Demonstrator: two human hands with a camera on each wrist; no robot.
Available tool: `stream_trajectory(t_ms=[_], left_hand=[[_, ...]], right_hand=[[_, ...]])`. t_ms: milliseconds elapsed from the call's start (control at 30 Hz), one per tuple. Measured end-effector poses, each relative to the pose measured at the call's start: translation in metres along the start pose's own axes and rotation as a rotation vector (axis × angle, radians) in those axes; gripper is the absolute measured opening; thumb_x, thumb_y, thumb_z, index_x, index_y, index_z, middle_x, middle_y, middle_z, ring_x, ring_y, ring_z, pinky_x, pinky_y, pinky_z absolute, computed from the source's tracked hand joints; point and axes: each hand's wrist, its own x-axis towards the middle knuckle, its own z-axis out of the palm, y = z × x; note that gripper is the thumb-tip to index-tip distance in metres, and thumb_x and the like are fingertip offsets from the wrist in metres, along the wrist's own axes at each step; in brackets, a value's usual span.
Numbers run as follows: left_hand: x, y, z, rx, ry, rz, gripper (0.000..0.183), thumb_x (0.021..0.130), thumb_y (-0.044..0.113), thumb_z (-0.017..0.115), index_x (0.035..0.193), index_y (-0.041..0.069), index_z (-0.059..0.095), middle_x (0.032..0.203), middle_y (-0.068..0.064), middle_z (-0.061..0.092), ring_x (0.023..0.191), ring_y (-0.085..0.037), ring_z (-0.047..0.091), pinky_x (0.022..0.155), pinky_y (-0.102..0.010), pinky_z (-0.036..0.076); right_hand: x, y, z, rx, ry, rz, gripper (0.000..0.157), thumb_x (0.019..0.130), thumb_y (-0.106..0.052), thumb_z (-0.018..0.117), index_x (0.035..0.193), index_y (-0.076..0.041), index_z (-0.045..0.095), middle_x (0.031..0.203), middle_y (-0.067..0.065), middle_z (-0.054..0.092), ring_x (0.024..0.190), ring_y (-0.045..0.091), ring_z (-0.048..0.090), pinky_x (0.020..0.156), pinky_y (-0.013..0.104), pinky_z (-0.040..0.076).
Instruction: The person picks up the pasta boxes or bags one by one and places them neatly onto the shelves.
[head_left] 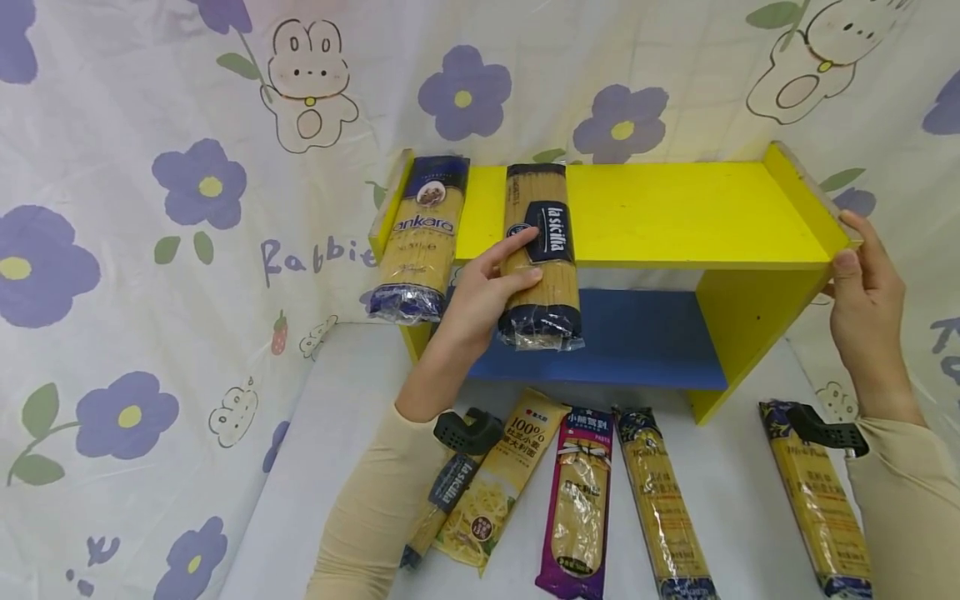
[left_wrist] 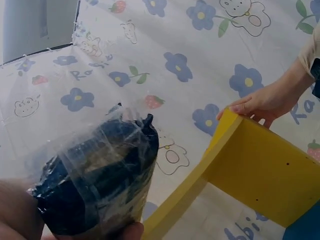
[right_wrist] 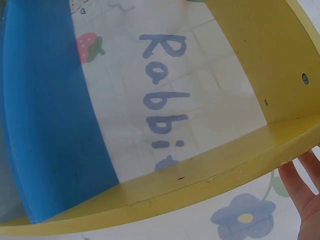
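Note:
In the head view my left hand grips a clear pack of spaghetti with dark ends and a "la sicilia" label. Thumb and fingers lie across its front, and it leans over the front edge of the yellow top of a small shelf. The left wrist view has the same pack's crinkled dark end up close. My right hand holds the shelf's right side board at its front corner, thumb in front and fingers behind. To the left of the held pack, an "ankara" spaghetti pack leans on the shelf top.
On the white table below lie a partly hidden la sicilia pack, a yellow pasta pack, a magenta pasta pack and two blue-ended packs. A blue lower board spans the shelf. Behind hangs a flowered cloth.

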Motion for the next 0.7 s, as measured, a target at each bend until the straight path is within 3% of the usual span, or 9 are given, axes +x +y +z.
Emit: stream_trajectory(t_ms=[133, 367, 533, 700], left_hand=[[-0.002, -0.004, -0.001, 0.0, -0.011, 0.022, 0.045, 0.098, 0.016, 0.062, 0.14, 0.033, 0.057, 0.141, -0.002, 0.052, 0.102, -0.017, 0.064, 0.084, -0.021, 0.054], [-0.013, -0.012, -0.005, 0.013, -0.104, 0.069, 0.052, 0.096, 0.015, 0.063, 0.144, 0.031, 0.052, 0.145, 0.0, 0.049, 0.105, -0.015, 0.06, 0.084, -0.021, 0.053], [-0.012, -0.011, -0.004, -0.004, -0.097, 0.085, 0.054, 0.093, 0.009, 0.066, 0.144, 0.025, 0.053, 0.144, -0.002, 0.052, 0.103, -0.014, 0.062, 0.083, -0.021, 0.055], [-0.007, -0.01, -0.003, -0.007, -0.072, 0.06, 0.053, 0.093, 0.01, 0.067, 0.142, 0.028, 0.055, 0.138, -0.005, 0.057, 0.101, -0.014, 0.064, 0.081, -0.021, 0.056]], right_hand=[[-0.001, -0.001, 0.0, 0.003, -0.002, -0.003, 0.043, 0.107, -0.022, 0.041, 0.149, -0.032, 0.045, 0.107, -0.021, 0.052, 0.096, -0.002, 0.055, 0.081, 0.004, 0.045], [0.001, 0.005, 0.001, -0.007, 0.0, -0.019, 0.044, 0.107, -0.02, 0.041, 0.149, -0.032, 0.044, 0.107, -0.021, 0.052, 0.096, -0.002, 0.055, 0.081, 0.005, 0.044], [0.002, 0.005, -0.001, 0.005, -0.001, -0.032, 0.044, 0.107, -0.018, 0.04, 0.149, -0.031, 0.045, 0.105, -0.02, 0.052, 0.095, -0.001, 0.056, 0.081, 0.006, 0.045], [0.002, 0.004, -0.001, 0.012, -0.003, -0.028, 0.044, 0.107, -0.018, 0.04, 0.149, -0.031, 0.045, 0.104, -0.019, 0.052, 0.094, -0.001, 0.056, 0.081, 0.005, 0.045]])
